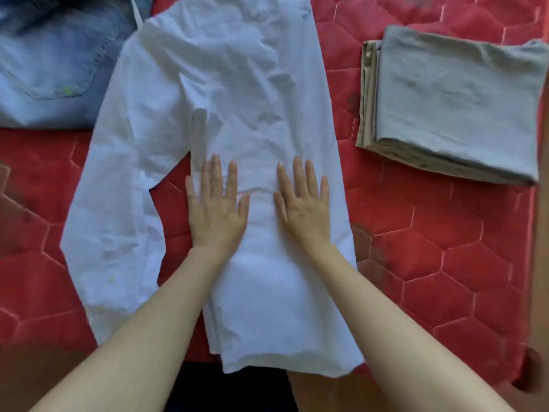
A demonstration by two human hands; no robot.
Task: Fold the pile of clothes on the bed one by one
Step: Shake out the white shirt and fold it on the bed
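A white long-sleeved shirt [237, 93] lies lengthwise down the middle of the red quilted bed [430, 263]. Its right side is folded in over the body, while the left sleeve [113, 221] stretches out flat toward the near left. My left hand [215, 203] and my right hand [303, 200] press flat on the shirt's lower body side by side, fingers straight and spread. The shirt's hem hangs a little over the near edge of the bed.
A stack of folded clothes, grey [463, 96] on top of beige [367, 93], sits at the right. Light blue jeans [50, 60] lie unfolded at the far left. The bed's near edge runs along the bottom, with a dark gap below it.
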